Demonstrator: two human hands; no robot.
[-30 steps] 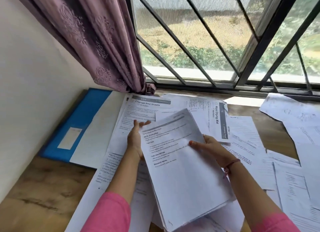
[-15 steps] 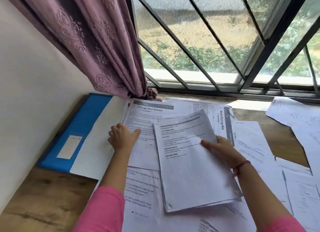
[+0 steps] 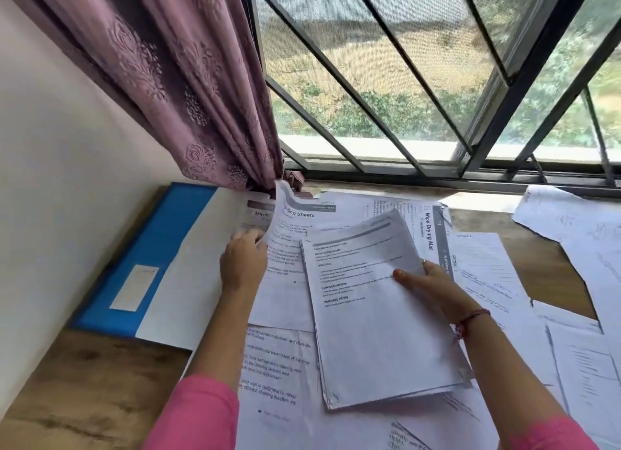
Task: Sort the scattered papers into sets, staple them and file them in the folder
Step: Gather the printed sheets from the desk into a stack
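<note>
Pink sleeves (image 3: 198,412), red thread wristband (image 3: 468,320)

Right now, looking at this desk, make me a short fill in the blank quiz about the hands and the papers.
1. The left hand lifts the edge of the sheet headed "... Sheets", which curls ____.
2. The right hand holds a stack of papers with the ____ pressed on top.
3. The folder against the wall is ____.
4. The sheet beyond the right hand reads "Wipe Drying ____".

Missing words: upward; thumb; blue; Mat
</note>
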